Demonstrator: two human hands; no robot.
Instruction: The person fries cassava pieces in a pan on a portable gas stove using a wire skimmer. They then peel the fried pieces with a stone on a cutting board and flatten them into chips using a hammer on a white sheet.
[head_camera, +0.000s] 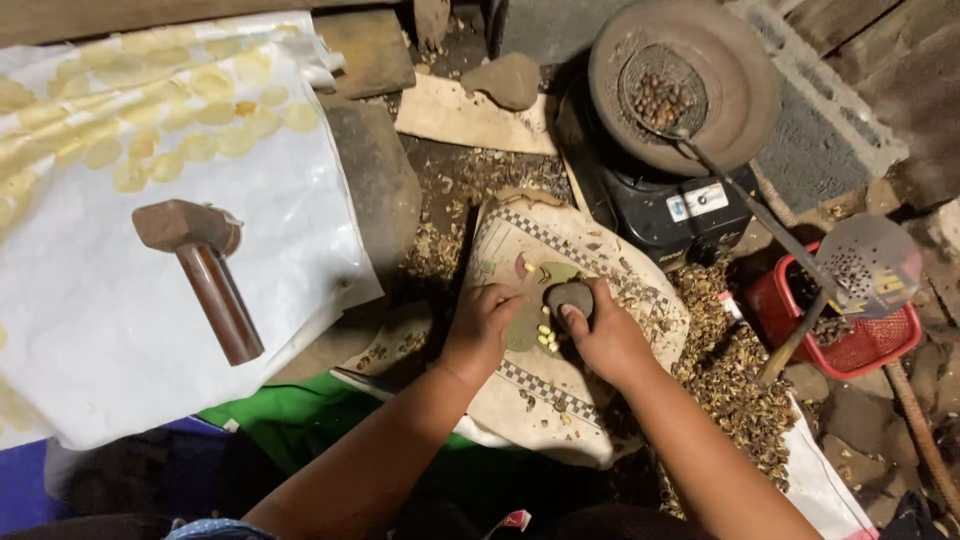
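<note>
Grey and smooth, a small stone sits in the grip of the right hand, whose fingers are wrapped over it from above. It is held just over a little cluster of pale yellow kernels that lie on a worn cloth sack with a checkered border. The left hand rests beside it on the same sack, fingers curled down against the cloth next to the kernels — whether it pinches anything cannot be told from here.

Husks and shell scraps litter the ground around the sack, thickest to the right. Beyond the hands, a black stove carries a round dark pan, and a wire scoop with brown nuts in it lies inside the pan, its long handle reaching down to the right. A perforated metal skimmer leans over a red basket near the right edge.

To the left, a white sheet is spread out with rows of flattened yellow discs at its far end — and a wooden mallet lies on its bare middle, well apart from both hands. Green cloth shows under the sheet's near corner.
</note>
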